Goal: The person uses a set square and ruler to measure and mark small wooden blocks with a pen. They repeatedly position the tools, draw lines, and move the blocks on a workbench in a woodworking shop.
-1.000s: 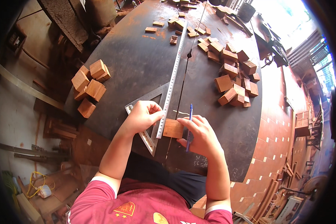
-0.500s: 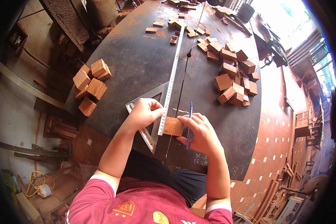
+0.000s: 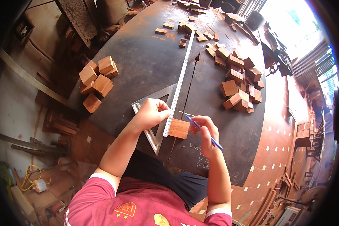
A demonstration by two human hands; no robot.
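Note:
A brown wooden block (image 3: 179, 129) lies on the dark table, with its left side against a long white ruler (image 3: 182, 75). My left hand (image 3: 151, 115) is closed, thumb and fingertips pinched at the ruler's left edge. Partly beneath that hand lies a grey triangular set square (image 3: 160, 92) with a pale, thick edge. Just right of the block, my right hand (image 3: 206, 132) holds a slanting blue pen (image 3: 216, 143), its upper-left end near the block's top right corner. Whether the right fingers touch the block I cannot tell.
Several wooden blocks are stacked at the left (image 3: 102, 86); a larger heap (image 3: 237, 94) lies at the right, with more at the far end. A dark string (image 3: 192, 79) runs lengthwise along the table (image 3: 139, 64). Chalk-like writing marks the surface near my right wrist.
My right hand has let go of the block's right side and shifted right. The pen has swung from nearly upright to a slant. My left hand stays at the ruler; the view has shifted slightly.

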